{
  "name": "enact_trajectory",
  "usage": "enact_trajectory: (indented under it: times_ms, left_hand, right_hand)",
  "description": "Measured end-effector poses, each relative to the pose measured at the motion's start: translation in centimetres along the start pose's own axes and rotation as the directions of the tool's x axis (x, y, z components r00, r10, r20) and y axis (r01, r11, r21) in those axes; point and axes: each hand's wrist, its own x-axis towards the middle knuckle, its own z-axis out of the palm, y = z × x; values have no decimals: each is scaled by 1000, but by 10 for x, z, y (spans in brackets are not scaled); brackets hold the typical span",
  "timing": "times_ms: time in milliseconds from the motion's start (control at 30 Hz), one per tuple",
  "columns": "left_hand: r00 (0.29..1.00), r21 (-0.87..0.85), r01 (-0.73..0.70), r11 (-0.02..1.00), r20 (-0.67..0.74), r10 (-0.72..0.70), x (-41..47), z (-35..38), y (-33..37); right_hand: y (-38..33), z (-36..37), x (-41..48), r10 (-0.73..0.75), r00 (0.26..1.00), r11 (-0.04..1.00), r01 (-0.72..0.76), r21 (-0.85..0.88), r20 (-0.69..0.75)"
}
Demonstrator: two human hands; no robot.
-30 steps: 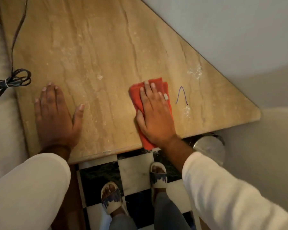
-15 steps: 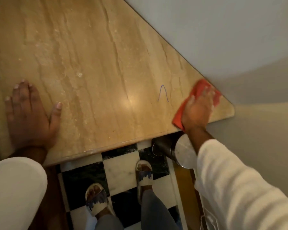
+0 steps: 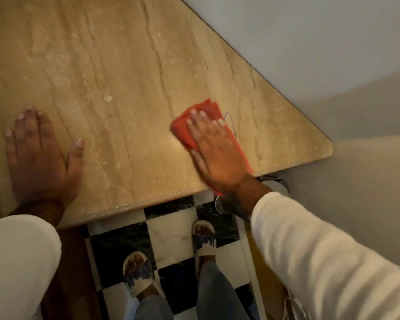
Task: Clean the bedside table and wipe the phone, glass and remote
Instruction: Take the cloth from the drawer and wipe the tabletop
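The bedside table (image 3: 129,72) is being wiped with a folded red cloth (image 3: 183,130), which is being pressed flat under the right hand (image 3: 217,155) near the right front edge, seemingly so that pressure is being spread across the stone top. The right hand's fingers are being kept extended, not curled; the cloth is being pinned rather than grasped. The left hand (image 3: 39,155) is being laid open and flat at the left front, holding nothing, probably as a brace. A thin blue thread (image 3: 232,123) is lying just right of the cloth. No phone, glass or remote is being shown, and no containers are being seen.
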Motion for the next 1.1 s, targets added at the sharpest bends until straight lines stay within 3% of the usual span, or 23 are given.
enact_trajectory:
  times_ms: [67, 133, 200, 233, 267, 300, 367, 400, 467, 500, 567, 633, 700, 800, 833, 867, 900, 933, 1000, 1033, 1067, 1100]
  left_hand:
    - [1000, -6, 12, 1000, -1, -12, 0, 3, -2]
    - [1000, 10, 9, 1000, -13, -9, -2, 1, -2]
    - [1000, 23, -3, 1000, -9, 3, -3, -2, 3]
    - [1000, 25, 4, 1000, -5, -4, -2, -4, 5]
    - [1000, 21, 12, 1000, 0, -12, -2, -6, 6]
    - [1000, 11, 17, 1000, 6, -17, -2, -7, 8]
    - [1000, 15, 21, 1000, 15, -21, -4, -10, 10]
    - [1000, 22, 19, 1000, 10, -19, -4, -10, 10]
    - [1000, 37, 2, 999, -5, -1, -3, -9, 9]
    - [1000, 37, -6, 999, -8, 6, -3, -8, 8]
    - [1000, 29, 1, 1000, -10, -1, -2, -4, 4]
    - [1000, -10, 18, 1000, -4, -19, -3, -1, 1]
    - [1000, -34, 26, 999, -5, -26, -3, 2, -1]
    - [1000, -1, 15, 1000, -27, -15, -2, 4, -4]
    - [1000, 4, 14, 1000, -26, -14, -1, 4, -4]
    - [1000, -3, 15, 1000, -20, -15, -1, 3, -4]
    - [1000, -17, 14, 1000, -13, -14, 0, 4, -2]
    - [1000, -27, 15, 1000, -8, -15, 0, 4, -3]
    - [1000, -34, 15, 999, -17, -16, -1, 7, -6]
    - [1000, -37, 8, 999, -22, -9, -2, 9, -7]
    - [1000, -39, -2, 999, -32, 1, -3, 11, -10]
    - [999, -36, -11, 999, -45, 10, -3, 13, -12]
  right_hand:
    - [45, -8, -10, 308, 950, 951, -308, 6, -42]
    - [76, -17, -12, 678, 730, 734, -678, 37, -80]
    - [71, -18, 1, 842, 527, 535, -843, 57, -111]
    - [57, -16, 9, 858, 503, 510, -858, 53, -107]
    - [41, -14, 17, 833, 543, 549, -835, 32, -102]
    - [24, -11, 23, 758, 644, 648, -762, 4, -106]
    - [2, -7, 26, 422, 905, 904, -424, -51, -50]
    - [3, -9, 26, 208, 978, 977, -208, -44, 2]
    - [30, -18, 38, -128, 990, 991, 130, -30, 56]
    - [45, -24, 45, -199, 977, 978, 203, -51, 81]
    - [62, -31, 62, -126, 988, 989, 132, -64, 89]
    - [63, -34, 78, 147, 989, 988, -147, -41, -1]
    - [54, -32, 90, 394, 915, 918, -396, -5, -90]
    - [23, -22, 82, 586, 799, 809, -586, 37, -135]
    - [9, -18, 68, 543, 827, 837, -547, 14, -145]
    - [-3, -13, 51, 406, 904, 912, -411, -9, -131]
    - [-9, -8, 32, 166, 983, 986, -167, -9, -81]
    - [-9, -5, 17, -123, 992, 992, 123, 4, -11]
    - [14, -12, 16, -537, 832, 841, 540, 16, 137]
    - [27, -18, 26, -608, 769, 785, 620, 5, 197]
    - [37, -21, 37, -605, 765, 781, 624, -20, 219]
    - [43, -23, 48, -525, 830, 840, 541, -45, 189]
